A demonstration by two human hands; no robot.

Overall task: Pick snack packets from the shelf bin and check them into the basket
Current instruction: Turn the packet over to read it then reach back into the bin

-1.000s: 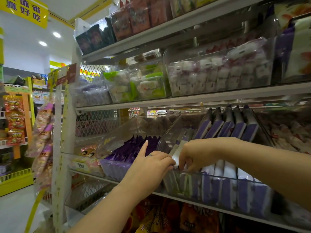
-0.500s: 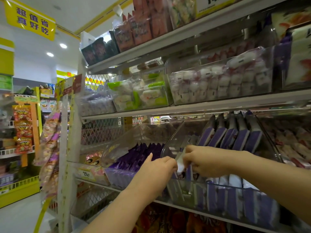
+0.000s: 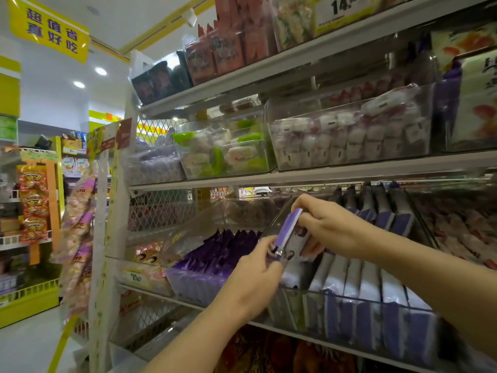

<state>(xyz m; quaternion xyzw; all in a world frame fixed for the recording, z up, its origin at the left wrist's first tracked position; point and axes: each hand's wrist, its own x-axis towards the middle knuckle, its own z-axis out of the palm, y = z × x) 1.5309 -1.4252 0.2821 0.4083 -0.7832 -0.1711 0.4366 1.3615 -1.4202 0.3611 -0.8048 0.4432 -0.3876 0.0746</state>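
Observation:
A white and purple snack packet (image 3: 291,234) is raised above the clear shelf bin (image 3: 349,300), which holds a row of matching upright packets. My right hand (image 3: 330,227) grips the packet's upper end, fingers curled over it. My left hand (image 3: 255,275) pinches its lower end from below left. No basket is in view.
A neighbouring clear bin (image 3: 204,267) to the left holds dark purple packets. The shelf above (image 3: 322,175) carries bins of white and green sweets. Red and orange packs fill the shelf below. Hanging snack strips (image 3: 80,224) flank the rack's left end, beside an aisle.
Both hands have come up out of the bin, lifting one packet clear of the row. The camera has tilted slightly downward and nearer.

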